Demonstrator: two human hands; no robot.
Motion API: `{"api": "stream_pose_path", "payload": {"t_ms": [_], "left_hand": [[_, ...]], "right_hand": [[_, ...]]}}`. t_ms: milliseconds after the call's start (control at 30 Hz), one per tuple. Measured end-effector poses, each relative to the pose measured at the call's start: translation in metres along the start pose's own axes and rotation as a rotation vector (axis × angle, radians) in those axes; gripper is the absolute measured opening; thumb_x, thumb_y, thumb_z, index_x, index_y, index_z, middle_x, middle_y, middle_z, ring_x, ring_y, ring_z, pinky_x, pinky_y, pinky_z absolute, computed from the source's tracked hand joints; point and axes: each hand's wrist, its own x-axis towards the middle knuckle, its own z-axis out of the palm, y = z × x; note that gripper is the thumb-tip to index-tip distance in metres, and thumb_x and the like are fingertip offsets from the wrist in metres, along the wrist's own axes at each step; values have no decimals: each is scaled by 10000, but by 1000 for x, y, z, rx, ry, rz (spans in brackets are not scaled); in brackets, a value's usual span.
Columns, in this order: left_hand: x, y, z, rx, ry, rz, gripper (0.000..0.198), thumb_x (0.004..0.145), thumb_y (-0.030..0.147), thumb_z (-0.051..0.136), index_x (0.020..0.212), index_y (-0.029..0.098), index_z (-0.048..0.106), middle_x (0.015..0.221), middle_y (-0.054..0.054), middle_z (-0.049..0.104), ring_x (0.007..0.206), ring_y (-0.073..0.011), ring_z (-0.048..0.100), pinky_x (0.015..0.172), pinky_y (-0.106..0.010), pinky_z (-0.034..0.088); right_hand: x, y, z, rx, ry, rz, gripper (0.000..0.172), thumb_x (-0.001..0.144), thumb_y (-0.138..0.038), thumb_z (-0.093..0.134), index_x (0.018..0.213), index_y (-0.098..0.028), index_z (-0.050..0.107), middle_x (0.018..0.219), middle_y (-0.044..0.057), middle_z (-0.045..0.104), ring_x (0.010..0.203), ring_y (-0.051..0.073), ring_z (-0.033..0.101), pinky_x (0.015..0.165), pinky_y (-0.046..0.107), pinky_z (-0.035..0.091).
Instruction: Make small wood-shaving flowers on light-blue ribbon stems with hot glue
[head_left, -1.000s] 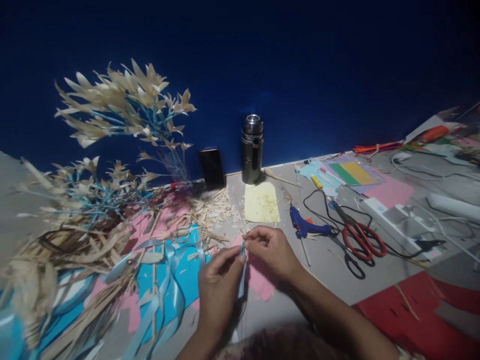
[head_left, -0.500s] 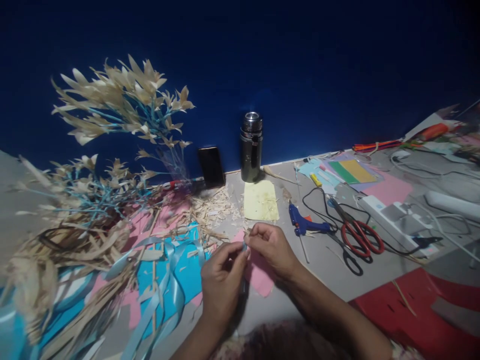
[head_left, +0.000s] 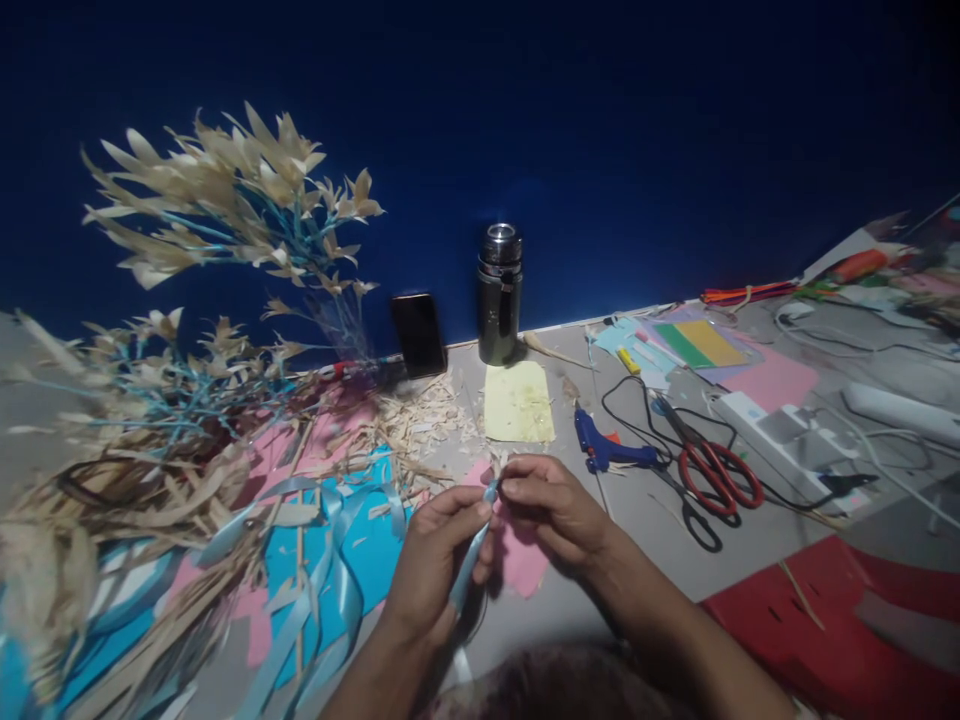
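A light blue ribbon (head_left: 468, 568) runs down from the fingertips of my left hand (head_left: 429, 550), which is closed in a pinch on it. At the pinch the ribbon wraps round a thin piece, topped by a small pale tip (head_left: 498, 462) that looks like dried husk. Close against that wrapped spot, my right hand (head_left: 559, 508) is closed too, thumb and finger meeting just under the pale tip. What exactly lies between the right fingertips is hidden. Pink paper (head_left: 523, 560) lies beneath both hands.
Husk flowers on blue stems (head_left: 247, 210) stand at left, above loose husks and ribbon (head_left: 345, 590). A flask (head_left: 499, 300) and phone (head_left: 418, 335) stand at the back. To the right lie a blue glue gun (head_left: 611, 448), red-handled scissors (head_left: 720, 478) and a power strip (head_left: 780, 430).
My left hand has turned, so the ribbon's hanging length now shows below it. My right fingers have shifted slightly right and opened up around the wrapped spot. The view has moved a little.
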Motion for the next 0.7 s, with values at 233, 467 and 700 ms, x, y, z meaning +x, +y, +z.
{"api": "stream_pose_path", "payload": {"t_ms": [233, 467, 700], "left_hand": [[-1, 0, -2, -145, -123, -192, 252, 559, 213, 922, 705, 152, 726, 512, 17, 626, 327, -28, 428, 312, -114, 280], [-5, 3, -2, -48, -137, -127, 253, 599, 277, 923, 738, 150, 755, 500, 6, 625, 318, -33, 416, 329, -136, 262], [-13, 4, -6, 566, -10, 371, 140, 815, 312, 763, 849, 185, 812, 524, 0, 627, 393, -102, 495, 422, -216, 377]], "right_hand": [[2, 4, -2, 89, -83, 43, 375, 595, -364, 948, 813, -141, 740, 680, 0, 668, 534, 86, 546, 537, 209, 393], [2, 7, -1, 100, -24, 17, 398, 551, -335, 976, 751, -154, 684, 624, -36, 613, 501, 74, 495, 505, 205, 366], [4, 11, -2, 70, 64, -46, 395, 569, -346, 957, 681, -180, 617, 576, -52, 538, 493, 94, 456, 471, 227, 332]]}}
